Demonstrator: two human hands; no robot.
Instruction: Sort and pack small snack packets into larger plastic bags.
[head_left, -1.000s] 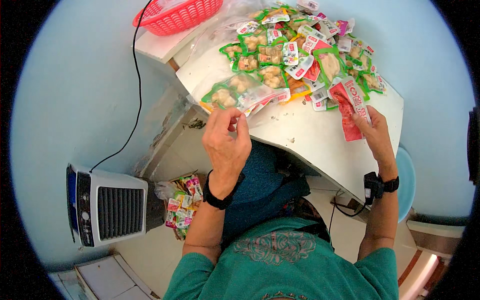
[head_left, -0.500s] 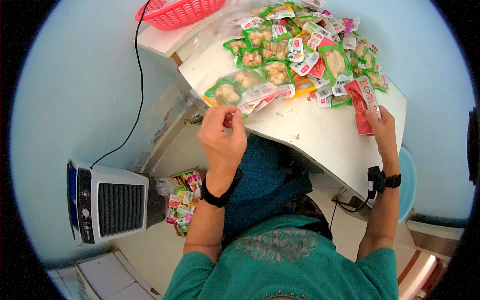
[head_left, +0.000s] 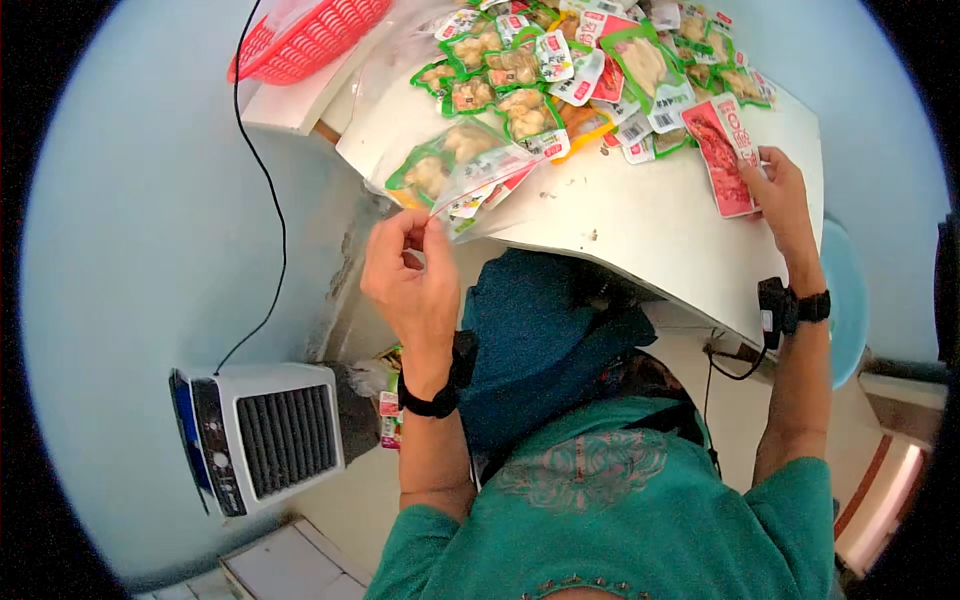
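My left hand [head_left: 415, 280] is closed in a pinch at the near corner of a clear zip bag [head_left: 492, 177], at the table's front-left edge. Inside that bag lie several small food packets, two showing pale, lumpy contents. On the right, my right hand [head_left: 783, 200] grips a red and white food packet [head_left: 714, 150] by its lower right side, thumb on the front. The packet is tilted over the table, beside a large heap of vacuum-sealed food packets [head_left: 645, 70] with green, orange, red and white edges.
The white table [head_left: 620, 215] has a slanting front edge above my lap. A red plastic basket [head_left: 312, 42] stands at the far left. A black cable [head_left: 284, 200] runs down to a white air cooler [head_left: 285, 440]. More packets [head_left: 390, 415] lie low beside it; a blue basin [head_left: 845, 305] is right.
The whole view has shifted, so the table and heap appear higher and further left. My left hand still pinches the bag; my right hand still holds the red packet.
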